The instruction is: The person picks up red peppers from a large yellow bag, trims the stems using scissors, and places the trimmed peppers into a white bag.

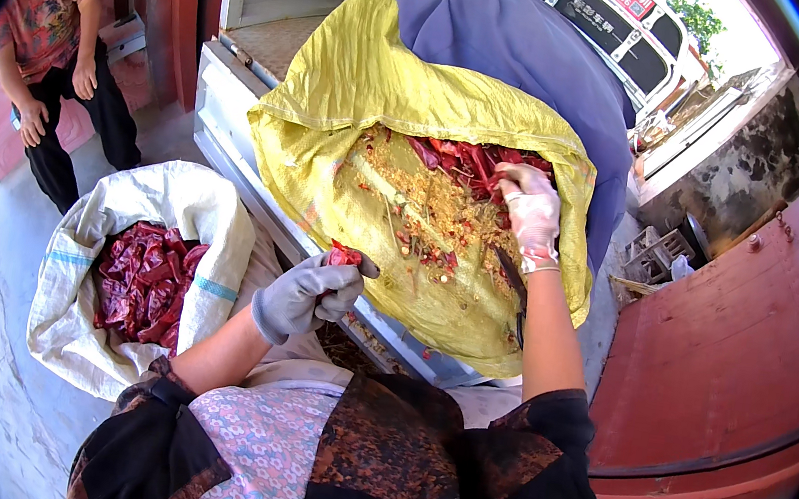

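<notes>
Two sacks are sitting open around my fingers: one yellow sack (340, 90) under my right hand (531, 211), one white sack (212, 215) beside my left hand (308, 290). I am wearing two gloves and pinching one red chilli (344, 255). One other person (57, 53) is standing beyond my left hand.

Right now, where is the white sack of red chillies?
In the head view the white sack stands open on the ground at the person's left, just beside the gloved left hand and below the yellow sack.
</notes>
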